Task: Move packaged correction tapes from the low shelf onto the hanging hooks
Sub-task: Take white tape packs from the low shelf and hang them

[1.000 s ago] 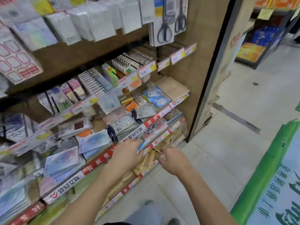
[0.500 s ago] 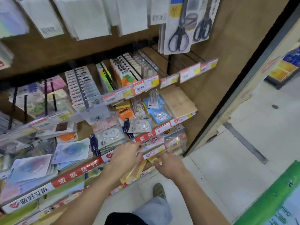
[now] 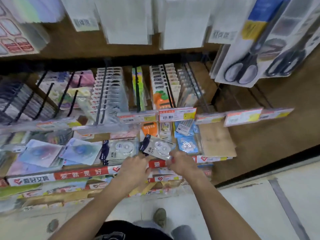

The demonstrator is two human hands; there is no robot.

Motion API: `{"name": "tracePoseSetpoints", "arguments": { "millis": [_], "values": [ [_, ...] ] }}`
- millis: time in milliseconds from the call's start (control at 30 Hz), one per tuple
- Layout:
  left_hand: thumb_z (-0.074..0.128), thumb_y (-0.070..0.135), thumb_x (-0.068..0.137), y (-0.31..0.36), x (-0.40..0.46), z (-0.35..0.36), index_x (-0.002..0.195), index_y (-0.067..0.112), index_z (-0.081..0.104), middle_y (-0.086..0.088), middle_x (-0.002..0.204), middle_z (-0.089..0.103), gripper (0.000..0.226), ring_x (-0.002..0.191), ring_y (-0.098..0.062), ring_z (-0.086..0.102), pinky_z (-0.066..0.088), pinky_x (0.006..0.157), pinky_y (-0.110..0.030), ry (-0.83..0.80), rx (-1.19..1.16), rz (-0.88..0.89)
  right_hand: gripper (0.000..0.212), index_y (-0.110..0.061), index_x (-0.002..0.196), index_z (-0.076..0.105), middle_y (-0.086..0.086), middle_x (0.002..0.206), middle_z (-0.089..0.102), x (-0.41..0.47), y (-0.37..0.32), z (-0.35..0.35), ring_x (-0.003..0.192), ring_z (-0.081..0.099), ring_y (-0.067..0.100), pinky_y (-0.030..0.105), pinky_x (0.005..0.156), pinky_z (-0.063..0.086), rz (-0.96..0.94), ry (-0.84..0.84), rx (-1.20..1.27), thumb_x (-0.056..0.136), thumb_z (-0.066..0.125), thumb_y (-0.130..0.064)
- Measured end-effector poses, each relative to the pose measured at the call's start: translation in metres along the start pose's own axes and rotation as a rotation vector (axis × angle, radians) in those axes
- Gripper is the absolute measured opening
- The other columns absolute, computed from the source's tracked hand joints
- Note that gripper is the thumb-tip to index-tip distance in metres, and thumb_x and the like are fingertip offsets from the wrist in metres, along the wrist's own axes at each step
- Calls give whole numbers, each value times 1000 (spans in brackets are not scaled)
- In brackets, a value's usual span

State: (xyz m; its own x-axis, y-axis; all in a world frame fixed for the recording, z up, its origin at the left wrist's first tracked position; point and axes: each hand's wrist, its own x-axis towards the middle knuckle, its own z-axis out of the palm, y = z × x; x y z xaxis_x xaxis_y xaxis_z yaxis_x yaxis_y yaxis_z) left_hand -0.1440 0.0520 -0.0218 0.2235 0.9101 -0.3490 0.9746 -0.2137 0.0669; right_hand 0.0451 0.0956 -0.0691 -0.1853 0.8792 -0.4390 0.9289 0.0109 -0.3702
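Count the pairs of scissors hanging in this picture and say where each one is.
2: both hang at upper right, side by side, the left scissors nearer the shelves, the right scissors beside it. More may hide behind.

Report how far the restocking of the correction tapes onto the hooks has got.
Done: nothing I can confirm; I can't tell whether any correction tape hangs on the black wire hooks yet. In hand: the right hand pinches a clear-fronted correction tape pack with a dark header at its lower corner, while the left hand touches its edge. Left: a matching pack lies on the low shelf, and the held one is not yet hung.
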Motion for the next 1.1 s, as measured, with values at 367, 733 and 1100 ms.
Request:
{"name": "tracePoseSetpoints", "arguments": {
  "millis": [367,733,1100],
  "values": [
    [47,39,98,15,-24,15,132,27,54,-1,120,65,37,109,-24,63,49,85,-34,-36,-90,-231,58,-21,150,36,16,148,40,67,14,6,136,36,35,47,109,39,-181,3,-74,99,52,-44],
    [49,36,97,48,-25,34,134,21,53,-3,127,61,40,118,-26,58,52,93,-40,-116,-200,-373,64,-33,150,42,15,155,34,80,35,1,135,43,34,45,108,43,-262,-16,52,92,67,-41],
    [54,44,92,78,50,69,129,20,59,-6,135,53,44,130,-27,44,38,105,-42,59,-456,-709,48,-13,128,65,-1,133,62,28,95,-19,125,57,14,28,97,50,27,24,1053,83,79,-5]
  ]
}}
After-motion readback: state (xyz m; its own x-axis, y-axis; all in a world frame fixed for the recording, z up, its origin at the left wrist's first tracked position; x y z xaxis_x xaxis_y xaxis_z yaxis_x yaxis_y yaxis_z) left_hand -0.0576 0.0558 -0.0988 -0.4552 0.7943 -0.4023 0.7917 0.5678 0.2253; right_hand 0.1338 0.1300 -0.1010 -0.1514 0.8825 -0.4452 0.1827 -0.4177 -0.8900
